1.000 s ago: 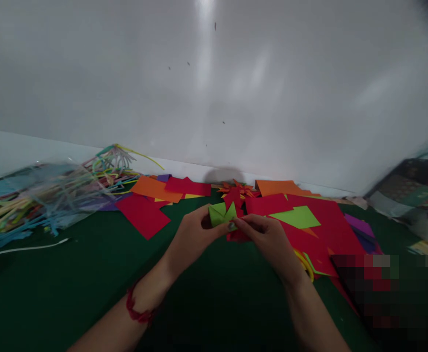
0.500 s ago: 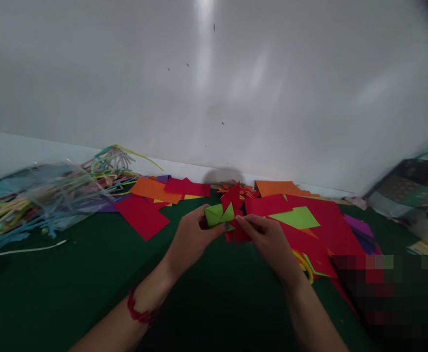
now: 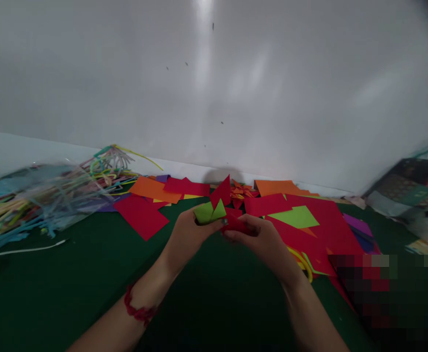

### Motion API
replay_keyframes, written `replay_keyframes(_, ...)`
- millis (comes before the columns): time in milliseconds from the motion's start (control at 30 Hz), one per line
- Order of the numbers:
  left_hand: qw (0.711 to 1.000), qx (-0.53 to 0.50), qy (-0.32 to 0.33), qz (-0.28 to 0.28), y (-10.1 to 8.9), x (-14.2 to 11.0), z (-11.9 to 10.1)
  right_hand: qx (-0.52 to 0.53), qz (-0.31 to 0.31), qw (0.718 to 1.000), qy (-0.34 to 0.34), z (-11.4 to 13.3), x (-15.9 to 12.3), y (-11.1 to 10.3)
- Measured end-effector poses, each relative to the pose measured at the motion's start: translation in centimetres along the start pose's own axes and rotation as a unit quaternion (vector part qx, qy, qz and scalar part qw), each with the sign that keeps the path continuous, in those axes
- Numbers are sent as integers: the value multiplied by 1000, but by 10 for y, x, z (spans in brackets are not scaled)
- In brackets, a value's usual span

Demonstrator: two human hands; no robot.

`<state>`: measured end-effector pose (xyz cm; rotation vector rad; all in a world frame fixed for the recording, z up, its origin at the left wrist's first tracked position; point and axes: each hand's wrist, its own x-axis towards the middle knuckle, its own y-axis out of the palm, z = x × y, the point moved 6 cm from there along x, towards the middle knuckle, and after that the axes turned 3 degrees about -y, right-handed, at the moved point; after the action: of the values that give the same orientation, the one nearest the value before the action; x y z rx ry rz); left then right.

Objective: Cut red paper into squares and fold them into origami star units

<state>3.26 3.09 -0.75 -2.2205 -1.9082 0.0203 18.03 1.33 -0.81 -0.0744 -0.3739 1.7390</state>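
My left hand [image 3: 191,232] is closed on a folded green paper piece [image 3: 209,212], its thumb in front and its fingers behind. A folded red paper piece [image 3: 236,223] sits against the right side of the green one, pinched by my right hand [image 3: 259,239]. One pointed red flap [image 3: 222,191] stands up above the green paper. The two pieces touch, but my fingertips partly hide where they meet, so I cannot tell how they are joined. Both hands are held above the green table [image 3: 214,303].
Red sheets [image 3: 331,230] and a light green sheet [image 3: 300,216] lie at right, with yellow scissor handles [image 3: 305,266] by my right wrist. Small orange folded pieces [image 3: 242,190] are heaped behind my hands. Colourful pipe cleaners [image 3: 100,171] in plastic and a white cable [image 3: 26,250] lie left.
Both hands have shifted slightly left with the papers. The red paper has turned, its flap now rising higher, and my right hand grips its right part more fully.
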Motion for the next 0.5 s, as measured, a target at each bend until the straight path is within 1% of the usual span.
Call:
replay_keyframes(100, 1000, 15, -7, -15, -1, 0, 2, 16, -1, 1000, 10, -1, 0, 2)
replay_keyframes(167, 999, 29, 1, -24, -2, 0, 1, 35, 4, 999, 16, -2, -1, 3)
replay_keyframes(267, 999, 32, 9, -19, -2, 0, -1, 35, 3, 999, 14, -2, -1, 3)
replay_keyframes(367, 1000, 22, 1, -14, -1, 0, -1, 35, 0, 999, 9, -1, -1, 3)
replay_keyframes(500, 1000, 16, -5, -17, -1, 0, -1, 70, 0, 998, 7, 1, 0, 6)
